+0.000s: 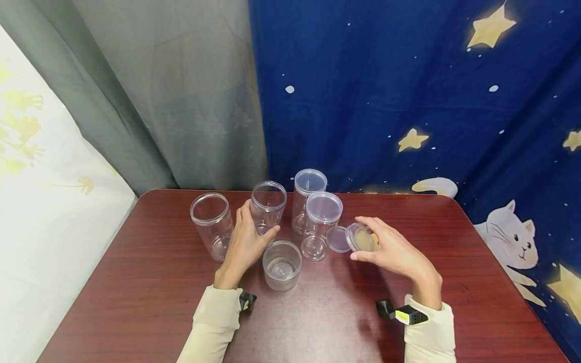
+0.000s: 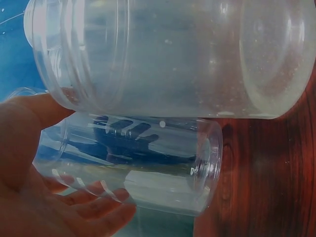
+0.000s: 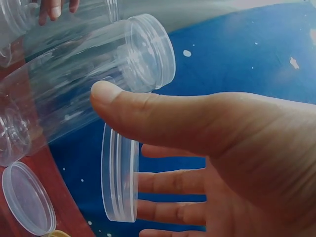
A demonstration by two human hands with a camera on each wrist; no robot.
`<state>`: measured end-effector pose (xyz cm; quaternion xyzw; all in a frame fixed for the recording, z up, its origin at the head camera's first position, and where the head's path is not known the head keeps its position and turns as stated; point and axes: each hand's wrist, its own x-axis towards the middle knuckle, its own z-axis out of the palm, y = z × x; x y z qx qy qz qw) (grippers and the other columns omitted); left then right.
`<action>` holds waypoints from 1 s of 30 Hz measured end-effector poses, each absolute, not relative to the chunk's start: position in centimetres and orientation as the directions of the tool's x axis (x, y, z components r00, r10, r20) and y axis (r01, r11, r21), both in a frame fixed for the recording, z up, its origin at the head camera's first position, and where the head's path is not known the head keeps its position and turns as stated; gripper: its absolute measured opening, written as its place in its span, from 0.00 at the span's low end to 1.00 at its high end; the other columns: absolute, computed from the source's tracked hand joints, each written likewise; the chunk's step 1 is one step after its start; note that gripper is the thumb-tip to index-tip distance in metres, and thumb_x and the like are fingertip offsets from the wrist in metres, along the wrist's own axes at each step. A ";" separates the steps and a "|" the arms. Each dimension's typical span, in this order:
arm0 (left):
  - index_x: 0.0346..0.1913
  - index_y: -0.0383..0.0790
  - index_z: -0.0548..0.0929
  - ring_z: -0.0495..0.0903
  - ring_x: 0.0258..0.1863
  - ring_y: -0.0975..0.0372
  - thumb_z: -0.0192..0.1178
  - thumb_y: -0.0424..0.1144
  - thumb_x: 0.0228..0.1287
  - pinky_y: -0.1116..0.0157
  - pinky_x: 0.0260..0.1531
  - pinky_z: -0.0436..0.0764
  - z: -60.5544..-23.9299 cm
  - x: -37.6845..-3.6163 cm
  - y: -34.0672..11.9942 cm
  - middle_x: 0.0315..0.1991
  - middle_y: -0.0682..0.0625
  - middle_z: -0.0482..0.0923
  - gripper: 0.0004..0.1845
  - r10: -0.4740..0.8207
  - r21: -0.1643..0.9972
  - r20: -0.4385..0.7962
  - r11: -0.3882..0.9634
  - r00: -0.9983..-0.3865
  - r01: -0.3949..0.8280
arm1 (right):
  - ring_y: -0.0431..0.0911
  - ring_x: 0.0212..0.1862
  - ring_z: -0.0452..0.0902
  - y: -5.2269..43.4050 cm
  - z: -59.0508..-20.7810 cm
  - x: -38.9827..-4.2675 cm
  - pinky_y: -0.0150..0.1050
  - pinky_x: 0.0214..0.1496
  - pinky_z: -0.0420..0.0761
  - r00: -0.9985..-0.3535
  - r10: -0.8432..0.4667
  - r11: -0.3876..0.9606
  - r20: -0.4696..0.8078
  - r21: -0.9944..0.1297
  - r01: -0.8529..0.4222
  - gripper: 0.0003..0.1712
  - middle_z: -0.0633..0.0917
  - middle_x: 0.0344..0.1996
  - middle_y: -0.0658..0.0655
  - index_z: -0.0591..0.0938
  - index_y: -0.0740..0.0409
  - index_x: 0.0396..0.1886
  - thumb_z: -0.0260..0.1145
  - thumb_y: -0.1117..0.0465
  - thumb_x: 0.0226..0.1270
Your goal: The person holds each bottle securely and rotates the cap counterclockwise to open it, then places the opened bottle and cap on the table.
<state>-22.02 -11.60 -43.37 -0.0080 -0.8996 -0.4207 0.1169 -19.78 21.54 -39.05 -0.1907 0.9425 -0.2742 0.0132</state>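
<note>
My right hand pinches a clear plastic screw lid by its edge, thumb on one side and fingers on the other; the right wrist view shows its ribbed rim upright. My left hand is around the near left side of a clear lidless jar, thumb in front and fingers loosely extended along it. In the left wrist view its fingertips overlap that jar's wall. A shorter lidless jar stands close below the left thumb.
Another lidless jar stands left of the left hand. Two lidded jars stand right of centre. A loose lid lies flat beside them, and a yellow round piece shows behind the right fingers. Curtains hang behind the brown table.
</note>
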 end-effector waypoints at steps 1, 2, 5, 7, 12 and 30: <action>0.75 0.33 0.53 0.73 0.61 0.40 0.73 0.48 0.55 0.44 0.63 0.70 -43.4 -22.1 -11.6 0.67 0.35 0.61 0.52 -0.085 0.755 0.218 0.646 -0.972 0.112 | 0.55 0.57 0.75 21.6 -39.2 -19.9 0.55 0.60 0.74 -0.926 -0.369 0.777 0.073 -0.522 -0.351 0.47 0.76 0.63 0.60 0.70 0.57 0.69 0.78 0.44 0.52; 0.74 0.34 0.53 0.73 0.61 0.40 0.73 0.48 0.55 0.44 0.63 0.70 -43.5 -22.1 -11.6 0.67 0.35 0.61 0.52 -0.087 0.754 0.218 0.647 -0.972 0.111 | 0.55 0.58 0.75 21.6 -39.3 -19.9 0.55 0.60 0.74 -0.926 -0.371 0.777 0.068 -0.524 -0.350 0.47 0.76 0.63 0.60 0.70 0.57 0.69 0.78 0.44 0.52; 0.75 0.34 0.53 0.73 0.61 0.40 0.73 0.48 0.55 0.44 0.63 0.70 -43.6 -22.2 -11.6 0.67 0.35 0.61 0.52 -0.090 0.755 0.216 0.647 -0.972 0.108 | 0.55 0.60 0.74 21.6 -39.6 -20.1 0.56 0.62 0.73 -0.927 -0.373 0.774 0.051 -0.534 -0.340 0.48 0.75 0.63 0.60 0.70 0.57 0.69 0.78 0.44 0.51; 0.75 0.34 0.53 0.73 0.61 0.40 0.73 0.48 0.55 0.44 0.63 0.70 -43.7 -22.2 -11.6 0.67 0.36 0.61 0.52 -0.091 0.755 0.215 0.647 -0.972 0.106 | 0.56 0.60 0.74 21.7 -39.8 -20.2 0.56 0.62 0.73 -0.927 -0.373 0.770 0.040 -0.544 -0.333 0.48 0.75 0.63 0.60 0.70 0.57 0.69 0.78 0.44 0.51; 0.75 0.34 0.53 0.73 0.61 0.40 0.73 0.47 0.55 0.43 0.63 0.70 -43.9 -22.3 -11.7 0.68 0.36 0.61 0.52 -0.091 0.756 0.201 0.648 -0.975 0.096 | 0.56 0.58 0.75 21.8 -40.2 -20.4 0.58 0.61 0.74 -0.923 -0.385 0.760 0.025 -0.559 -0.332 0.49 0.75 0.63 0.63 0.70 0.59 0.69 0.80 0.47 0.50; 0.77 0.37 0.47 0.68 0.66 0.42 0.75 0.45 0.53 0.44 0.66 0.66 -43.8 -22.4 -12.0 0.70 0.36 0.58 0.57 -0.115 0.781 0.230 0.614 -0.966 0.113 | 0.57 0.52 0.77 21.8 -40.9 -20.9 0.53 0.53 0.77 -0.899 -0.438 0.746 -0.021 -0.566 -0.350 0.51 0.79 0.54 0.64 0.70 0.65 0.66 0.82 0.49 0.45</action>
